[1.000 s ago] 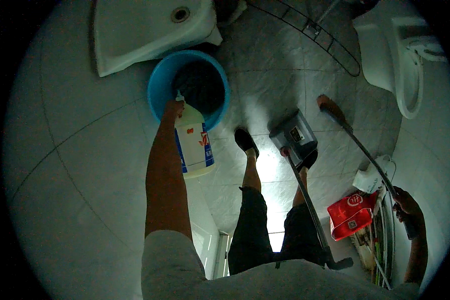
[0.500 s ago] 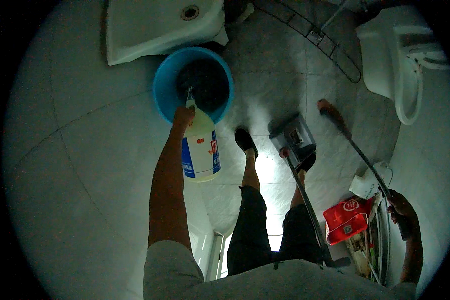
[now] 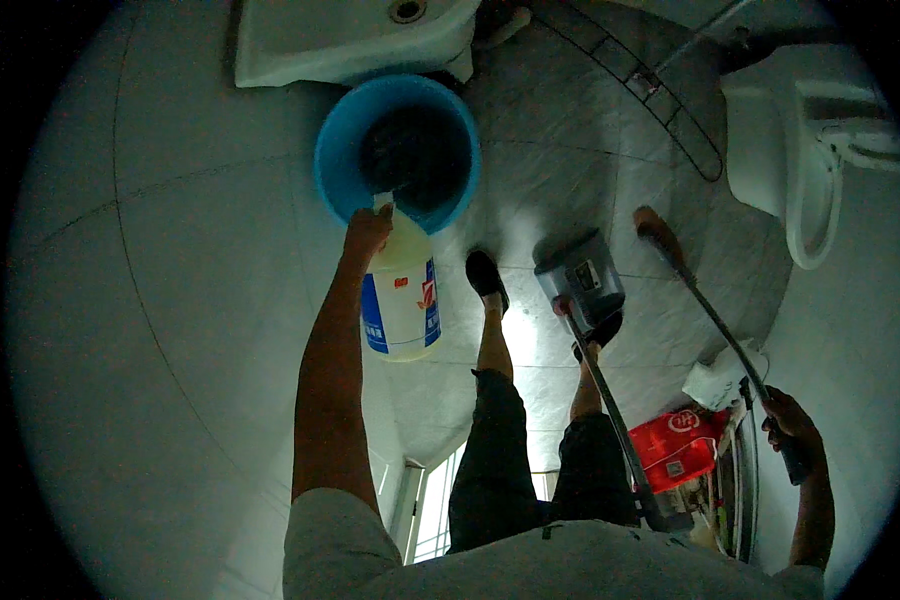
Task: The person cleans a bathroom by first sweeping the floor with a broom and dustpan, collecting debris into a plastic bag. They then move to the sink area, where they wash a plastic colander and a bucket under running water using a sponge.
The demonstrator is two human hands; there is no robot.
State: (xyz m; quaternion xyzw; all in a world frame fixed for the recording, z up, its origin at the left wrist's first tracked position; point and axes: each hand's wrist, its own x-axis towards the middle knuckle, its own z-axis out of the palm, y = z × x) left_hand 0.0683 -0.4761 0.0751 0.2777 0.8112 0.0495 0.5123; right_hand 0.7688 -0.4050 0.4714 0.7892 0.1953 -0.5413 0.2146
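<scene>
My left hand (image 3: 369,236) is closed on the neck of a large jug (image 3: 402,300) of pale yellow liquid with a blue and white label. The jug's mouth points over the near rim of a blue bucket (image 3: 333,150), with dark contents inside. Whether liquid is running out is hard to make out. Off to the right, my right hand (image 3: 790,418) is wrapped round the dark grip of a long-handled broom (image 3: 715,312). Its brownish head is low over the floor tiles. A long-handled dustpan (image 3: 585,275) stands by my right foot, its handle leaning toward my body.
A white basin (image 3: 350,55) with a drain lies beyond the bucket. At far right is a white toilet (image 3: 770,150) with a raised part. A dark metal rack (image 3: 660,90) stretches across the far floor. Beside my right leg are a red bag (image 3: 675,447) and a white container (image 3: 722,380).
The view has shifted a little, so the bucket and basin sit higher in the picture. The splash at the jug's mouth shows less clearly. Both hands keep their grips.
</scene>
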